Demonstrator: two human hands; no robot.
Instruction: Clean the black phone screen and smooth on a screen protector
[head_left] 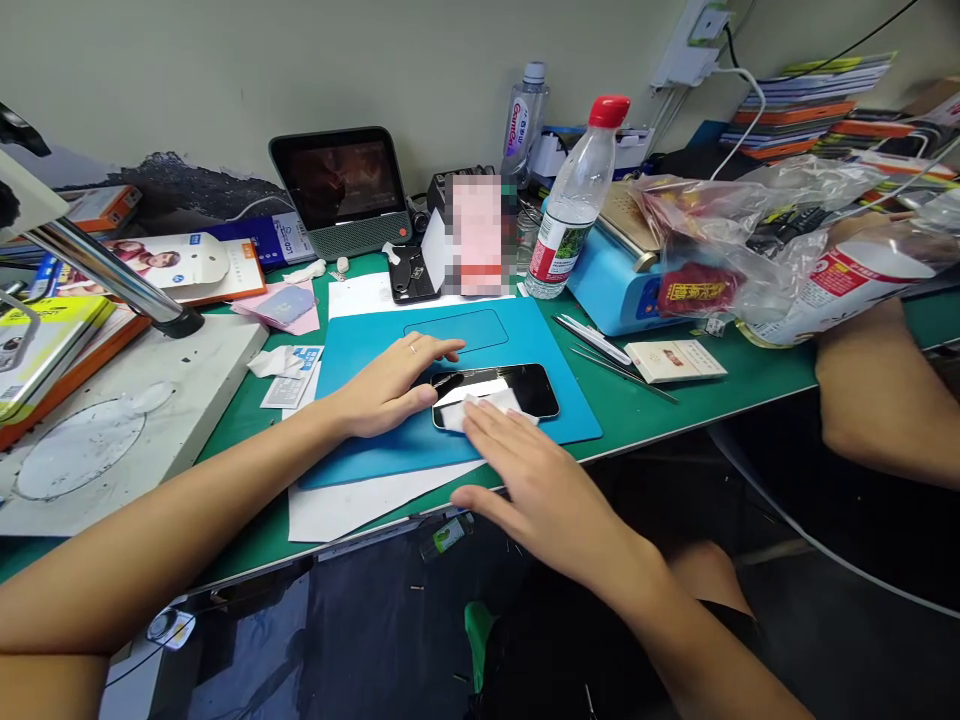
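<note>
A smartphone [529,385] with a dark, glossy screen lies face up on a blue work mat [360,345]. My right hand [536,485] presses a folded white wipe [499,401] onto the lower part of the screen, its fingers held together and its thumb apart. At the phone's left end is my left hand [394,385], with thumb and fingers apart. Its thumb tip touches or nearly touches the phone's edge. It wears a ring on one finger. Part of the wipe is hidden under my right fingers.
Tweezers [626,374] and a small white box [675,361] lie right of the mat. Behind stand a red-capped bottle [574,200], a blue device [611,280] and a smart display [341,190]. At right another person's arm [885,390] rests by a plastic bag [765,230].
</note>
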